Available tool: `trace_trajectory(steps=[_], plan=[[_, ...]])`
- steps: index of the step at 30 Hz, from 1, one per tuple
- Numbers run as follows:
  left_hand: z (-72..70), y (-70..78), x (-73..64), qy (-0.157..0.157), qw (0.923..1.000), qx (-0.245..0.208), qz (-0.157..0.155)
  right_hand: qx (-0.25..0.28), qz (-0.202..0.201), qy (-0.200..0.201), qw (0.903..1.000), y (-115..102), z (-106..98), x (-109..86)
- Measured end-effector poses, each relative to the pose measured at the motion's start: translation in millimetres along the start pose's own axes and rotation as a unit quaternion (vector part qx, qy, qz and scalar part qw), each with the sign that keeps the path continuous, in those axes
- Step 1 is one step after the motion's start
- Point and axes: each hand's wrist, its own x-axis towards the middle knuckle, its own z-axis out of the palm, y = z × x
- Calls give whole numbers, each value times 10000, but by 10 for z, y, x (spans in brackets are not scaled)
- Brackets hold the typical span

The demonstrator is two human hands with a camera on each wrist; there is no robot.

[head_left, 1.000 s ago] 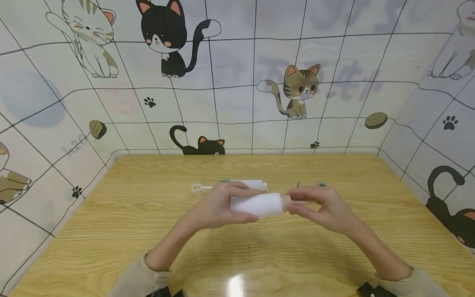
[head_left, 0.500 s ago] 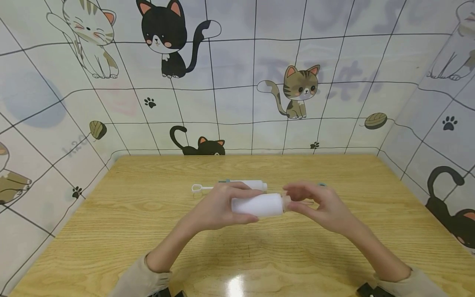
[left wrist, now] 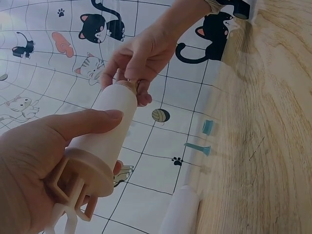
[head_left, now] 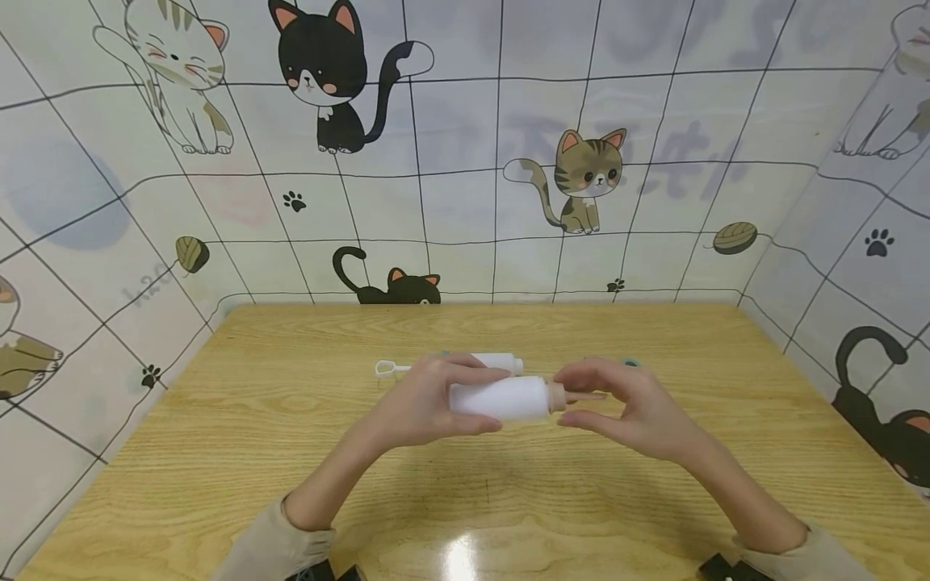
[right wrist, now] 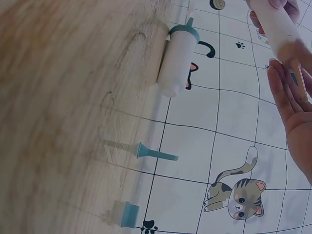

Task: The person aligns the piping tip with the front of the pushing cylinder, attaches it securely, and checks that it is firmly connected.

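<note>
My left hand [head_left: 429, 403] grips a white piping syringe [head_left: 504, 398] by its barrel, lying level above the table with its tip to the right. A tan collar [head_left: 556, 397] and a slim tan nozzle [head_left: 588, 395] form that tip. In the left wrist view, a tan end cap with finger loops [left wrist: 95, 170] and a white plunger end [left wrist: 66, 214] show at the back. My right hand [head_left: 632, 407] surrounds the nozzle, its thumb and fingers spread apart on either side. The right wrist view shows its fingers [right wrist: 279, 90] fairly straight beside the nozzle.
A second white syringe [right wrist: 178, 63] with a teal cap lies on the table [head_left: 487, 492] behind the left hand, its ring handle [head_left: 387, 368] pointing left. Towards the right lie a teal nozzle [right wrist: 158, 154] and a teal collar [right wrist: 129, 214]. A cat-patterned cloth [head_left: 465, 202] stands behind.
The right thumb and fingers have parted from the collar and nozzle they were pinching, leaving the collar more exposed. The left hand keeps its grip on the syringe, which has shifted slightly left.
</note>
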Motion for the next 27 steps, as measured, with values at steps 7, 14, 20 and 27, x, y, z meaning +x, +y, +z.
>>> trace_trajectory(steps=[7,14,20,27], plan=[[-6,12,-6,4,10000,-60,-37,-57,-6,-1,10000,-7,5,18],[-5,27,-9,-32,10000,-26,-75,35,197,-4,9998,-22,5,6],[6,25,-9,-18,10000,7,13,271,-18,8,9996,-9,16,2],[8,34,-7,0,10000,-23,53,584,117,6,9982,-27,21,-7]])
